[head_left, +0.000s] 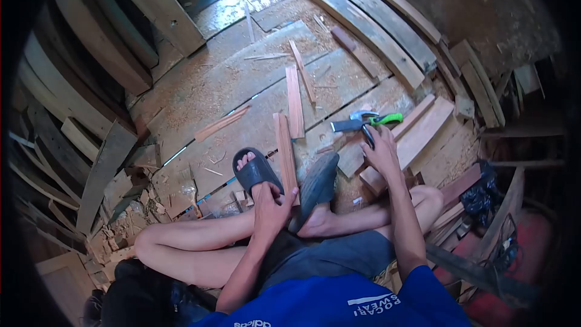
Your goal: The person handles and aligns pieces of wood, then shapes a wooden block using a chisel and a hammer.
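Observation:
My left hand (272, 209) is closed on the near end of a reddish wooden strip (284, 151), which lies between my two sandaled feet. The strip's far end points away from me over the floorboards. Over to the right, my right hand (381, 152) has its fingers around a dark handle (368, 135). Just beyond those fingers are a flat dark blade (346, 126), a bright green handle (388, 119) and a bluish metal tool head (363, 115). The tools overlap, so which handle belongs to which is unclear.
Loose wooden pieces (294, 102) and shavings lie on the plank floor (242, 79). Long curved beams (357, 21) run across the back right. Large curved timbers (91, 18) lean at the left. A black plastic bag (481, 192) is beside my right knee.

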Demonstrator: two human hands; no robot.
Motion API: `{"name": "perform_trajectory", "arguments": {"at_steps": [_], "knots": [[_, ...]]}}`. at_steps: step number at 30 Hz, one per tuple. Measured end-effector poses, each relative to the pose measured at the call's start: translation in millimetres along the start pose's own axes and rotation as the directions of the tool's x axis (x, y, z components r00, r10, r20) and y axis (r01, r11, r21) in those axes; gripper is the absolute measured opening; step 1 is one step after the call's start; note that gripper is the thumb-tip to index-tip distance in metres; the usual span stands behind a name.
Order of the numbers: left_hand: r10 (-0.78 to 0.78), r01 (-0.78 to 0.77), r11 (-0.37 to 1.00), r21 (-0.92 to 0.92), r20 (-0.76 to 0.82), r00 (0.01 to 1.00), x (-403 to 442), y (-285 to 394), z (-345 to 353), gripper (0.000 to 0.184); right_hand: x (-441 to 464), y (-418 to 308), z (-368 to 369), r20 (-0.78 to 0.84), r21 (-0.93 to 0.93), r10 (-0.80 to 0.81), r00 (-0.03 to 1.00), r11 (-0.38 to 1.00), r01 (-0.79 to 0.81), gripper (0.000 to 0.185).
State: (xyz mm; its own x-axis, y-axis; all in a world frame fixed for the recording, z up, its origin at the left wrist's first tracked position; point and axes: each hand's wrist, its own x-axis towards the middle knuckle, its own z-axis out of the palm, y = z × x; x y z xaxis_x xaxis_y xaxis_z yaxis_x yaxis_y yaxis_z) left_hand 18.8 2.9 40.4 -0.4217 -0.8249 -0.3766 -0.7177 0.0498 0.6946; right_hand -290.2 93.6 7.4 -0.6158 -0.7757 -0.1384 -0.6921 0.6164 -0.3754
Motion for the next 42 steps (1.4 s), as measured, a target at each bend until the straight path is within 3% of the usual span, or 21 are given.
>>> {"name": "perform_trajectory", "arguments": {"at_steps": [1,2,5,7,9,11,13,14,17,19,21,23,24,27,28,31,33,35,38,42], "knots": [[-0.046,0.042,0.997,0.065,0.062,0.997,-9,2,-2,0.05,-17,6,2,-0.035,0.009,0.042,0.999,0.999,-0.041,0.056],[0.072,-0.072,0.994,0.088,0.005,0.997,-18,4,1,0.046,-32,12,9,-0.104,0.001,0.054,0.993,0.999,-0.054,0.05],[0.065,-0.063,0.984,0.166,-0.004,0.998,-25,6,9,0.046,-68,-12,13,-0.236,0.199,0.069,0.969,0.98,-0.021,0.042],[0.044,-0.035,0.983,0.182,-0.046,0.998,-17,6,12,0.047,-83,-42,27,-0.164,0.541,0.057,0.985,0.84,0.042,0.036],[0.029,-0.012,0.979,0.202,-0.079,0.996,3,9,9,0.048,-89,-70,48,-0.123,0.608,-0.025,0.992,0.788,0.095,0.035],[0.011,0.011,0.972,0.233,-0.093,0.996,29,15,-3,0.05,-95,-96,59,-0.186,0.548,-0.018,0.982,0.828,0.119,0.036],[0.192,-0.105,0.91,0.402,-0.183,0.964,60,17,-4,0.054,-95,-101,63,-0.235,0.529,-0.015,0.972,0.837,0.141,0.037],[0.063,-0.027,0.917,0.399,-0.078,0.995,78,17,-8,0.055,-97,-100,66,-0.246,0.546,-0.007,0.969,0.825,0.144,0.038],[-0.043,-0.058,0.89,0.453,0.208,0.977,104,24,-13,0.055,-105,-95,69,-0.248,0.529,-0.054,0.967,0.829,0.182,0.041],[0.002,-0.141,0.901,0.411,0.321,0.947,120,5,-10,0.056,-109,-92,63,-0.238,0.487,-0.131,0.962,0.841,0.235,0.043],[0.014,-0.158,0.926,0.344,0.387,0.922,122,8,-16,0.056,-115,-93,61,-0.173,0.498,-0.23,0.958,0.818,0.286,0.057],[-0.059,-0.066,0.951,0.302,0.388,0.92,122,10,-26,0.052,-115,-96,51,-0.114,0.501,-0.374,0.92,0.778,0.378,0.064],[-0.096,-0.017,0.961,0.277,0.387,0.917,122,12,-32,0.05,-117,-96,52,-0.034,0.534,-0.45,0.893,0.747,0.396,0.077],[-0.223,0.18,0.972,0.152,0.339,0.914,125,18,-51,0.042,-119,-97,71,0.006,0.529,-0.439,0.898,0.764,0.37,0.079],[-0.224,0.263,0.964,-0.024,0.453,0.863,134,14,-58,0.035,-119,-98,73,-0.051,0.513,-0.436,0.898,0.76,0.398,0.076],[-0.305,0.417,0.903,-0.104,0.527,0.793,138,32,-75,0.031,-118,-110,73,-0.21,0.527,-0.413,0.886,0.716,0.458,0.069],[-0.316,0.416,0.908,-0.054,0.565,0.762,146,33,-80,0.033,-114,-119,69,-0.292,0.625,-0.376,0.879,0.621,0.473,0.063],[-0.33,0.436,0.899,-0.05,0.577,0.747,161,11,-76,0.035,-110,-133,44,-0.425,0.509,-0.358,0.831,0.665,0.547,0.055],[-0.284,0.366,0.93,-0.014,0.603,0.746,147,35,-81,0.038,-95,-146,34,-0.487,0.426,-0.375,0.789,0.687,0.589,0.048],[-0.294,0.442,0.853,-0.277,0.444,0.846,148,13,-69,0.048,-80,-161,49,-0.456,0.433,-0.306,0.835,0.744,0.509,0.034]]}}
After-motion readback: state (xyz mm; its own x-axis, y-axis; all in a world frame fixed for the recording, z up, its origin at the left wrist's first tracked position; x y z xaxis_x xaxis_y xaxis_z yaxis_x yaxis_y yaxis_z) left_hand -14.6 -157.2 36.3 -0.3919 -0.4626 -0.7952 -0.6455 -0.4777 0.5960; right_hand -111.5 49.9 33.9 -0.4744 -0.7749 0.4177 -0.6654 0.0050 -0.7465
